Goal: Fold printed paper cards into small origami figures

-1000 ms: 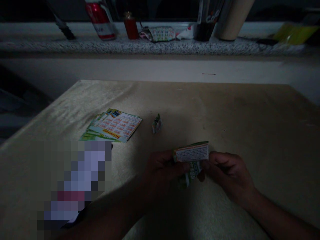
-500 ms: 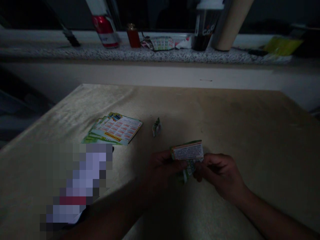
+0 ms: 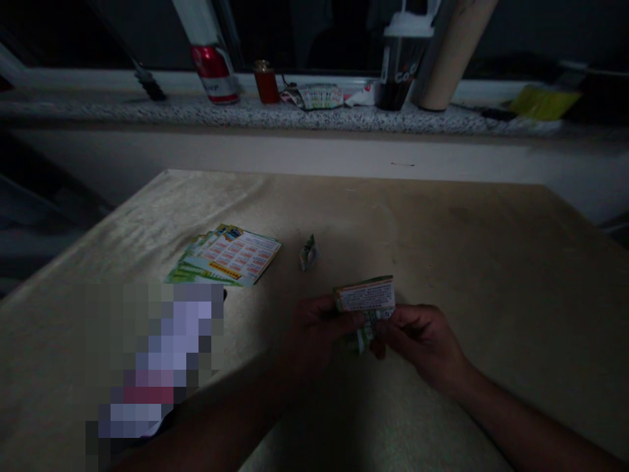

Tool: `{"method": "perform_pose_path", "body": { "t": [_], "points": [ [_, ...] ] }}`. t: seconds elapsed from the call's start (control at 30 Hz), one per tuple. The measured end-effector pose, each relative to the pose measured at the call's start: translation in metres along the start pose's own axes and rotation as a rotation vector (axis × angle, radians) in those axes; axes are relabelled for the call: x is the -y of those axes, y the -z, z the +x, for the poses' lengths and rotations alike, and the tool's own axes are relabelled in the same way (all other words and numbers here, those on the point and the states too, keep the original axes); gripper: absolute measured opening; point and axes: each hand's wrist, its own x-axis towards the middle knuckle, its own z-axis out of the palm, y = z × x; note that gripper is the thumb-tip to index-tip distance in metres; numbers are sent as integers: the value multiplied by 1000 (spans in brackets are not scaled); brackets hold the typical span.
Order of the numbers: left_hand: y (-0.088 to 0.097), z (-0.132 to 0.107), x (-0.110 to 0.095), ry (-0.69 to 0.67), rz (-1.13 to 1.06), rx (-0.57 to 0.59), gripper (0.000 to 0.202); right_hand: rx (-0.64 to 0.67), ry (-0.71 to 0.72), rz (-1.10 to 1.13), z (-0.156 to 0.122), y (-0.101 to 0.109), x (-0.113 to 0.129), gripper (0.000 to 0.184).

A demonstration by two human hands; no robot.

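Note:
Between my two hands is a folded printed paper card (image 3: 367, 296), green with a white panel of small text, bent so that its upper flap stands up. My left hand (image 3: 319, 328) grips its left side, thumb lying across the lower part. At the lower right edge, my right hand (image 3: 423, 341) pinches the card between thumb and fingers. Beyond my left hand, a small folded green and white piece of paper (image 3: 308, 254) stands on the table. Farther left lies a fanned stack of similar printed cards (image 3: 240, 252), showing rows of orange-marked boxes.
A blurred-out, phone-like object (image 3: 167, 354) lies on the table (image 3: 466, 229) beside my left forearm. On the granite sill (image 3: 255, 118) stand a red and white can (image 3: 216, 75), an orange-red jar (image 3: 266, 84), crumpled paper (image 3: 322, 96), a lidded cup (image 3: 397, 65) and a tan cylinder (image 3: 455, 59).
The view has shifted slightly, so the sill sits lower in the picture. Both hands keep hold of the folded card, and my right hand has moved a little to the left.

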Motion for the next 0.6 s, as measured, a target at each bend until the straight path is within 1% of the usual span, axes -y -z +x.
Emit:
{"method": "perform_pose_path", "body": {
  "t": [0.1,0.23,0.37,0.5,0.6],
  "points": [
    [0,1,0,-2,-20,-2,11,-9,5,-6,0,0,-1,34],
    [3,3,2,-14,39,-71,13,15,2,2,1,-1,-2,34],
    [5,2,3,-15,91,-68,13,9,-15,-6,1,-2,-5,35],
    [5,0,4,-22,87,-73,13,14,-3,25,1,-3,-7,35],
    [4,0,3,-20,95,-93,14,16,5,-3,1,-4,-7,35]
  ]
}}
